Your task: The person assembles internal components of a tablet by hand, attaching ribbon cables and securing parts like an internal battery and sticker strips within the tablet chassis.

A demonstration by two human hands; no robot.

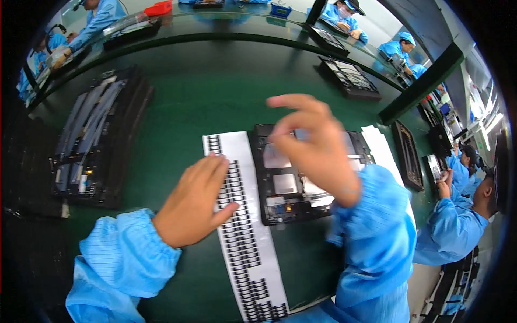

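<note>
My left hand [195, 200] lies flat with its fingers stretched out on a long white sheet [272, 269] carrying rows of small black stickers [245, 229]. Some sticker spots near the sheet's lower end are bare. Right of the sheet lies an opened flat electronic device, like a tablet body [271, 202], with silver plates and small boards showing. Above it my right hand [315, 142] is raised and blurred by motion. Its index finger points left, and thumb and middle finger come near each other. Whether anything small is between them cannot be made out.
A stack of dark device housings [102, 140] with grey strips stands at left. White paper [379, 142] lies beyond the device, beside a black tray [407, 156]. Another opened device [350, 78] sits farther back near a green post [425, 81]. Co-workers in blue [458, 215] work around.
</note>
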